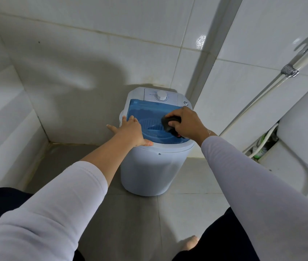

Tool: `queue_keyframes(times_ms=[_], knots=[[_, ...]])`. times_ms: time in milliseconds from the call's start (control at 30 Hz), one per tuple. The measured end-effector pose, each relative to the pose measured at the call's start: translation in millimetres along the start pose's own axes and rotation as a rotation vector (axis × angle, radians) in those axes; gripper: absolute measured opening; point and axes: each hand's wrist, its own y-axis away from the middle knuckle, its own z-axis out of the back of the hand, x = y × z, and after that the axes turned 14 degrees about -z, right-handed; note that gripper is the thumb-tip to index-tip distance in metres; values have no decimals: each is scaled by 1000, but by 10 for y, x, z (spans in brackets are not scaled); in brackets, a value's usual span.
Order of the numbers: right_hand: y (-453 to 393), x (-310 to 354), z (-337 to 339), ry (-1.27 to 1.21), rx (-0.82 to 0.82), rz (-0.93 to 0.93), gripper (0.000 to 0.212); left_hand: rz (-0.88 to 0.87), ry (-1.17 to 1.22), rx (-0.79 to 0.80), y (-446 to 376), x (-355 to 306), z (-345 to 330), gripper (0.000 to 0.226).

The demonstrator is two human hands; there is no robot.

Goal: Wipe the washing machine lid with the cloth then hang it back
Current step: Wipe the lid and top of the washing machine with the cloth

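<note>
Right grip (184, 122) presses dark cloth (170, 123) on blue lid (149, 110); left grip (130, 129) flat on lid edge.

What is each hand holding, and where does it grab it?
The right hand grips the bunched dark cloth from above. The left hand holds nothing, resting open on the blue lid.

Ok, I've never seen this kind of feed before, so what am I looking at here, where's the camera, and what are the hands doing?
There is one picture, from a camera worn on the person's head, looking down at their own arms. No robot is involved. On the tiled floor stands a small white washing machine with a blue see-through lid, closed, and a dial behind it. The left hand lies flat, fingers straight, on the lid's left edge. The right hand grips a dark bunched cloth against the lid. A toilet is at the right.
</note>
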Motion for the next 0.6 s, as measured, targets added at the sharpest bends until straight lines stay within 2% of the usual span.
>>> queue_keyframes(times_ms=[100, 200, 600], knots=[[50, 113, -105, 92, 104, 110, 34, 14, 3, 6, 13, 6, 2, 117], [68, 184, -223, 223, 160, 141, 35, 18, 13, 16, 18, 10, 5, 118], [181, -92, -89, 249, 130, 69, 32, -5, -1, -15, 81, -22, -5, 111]])
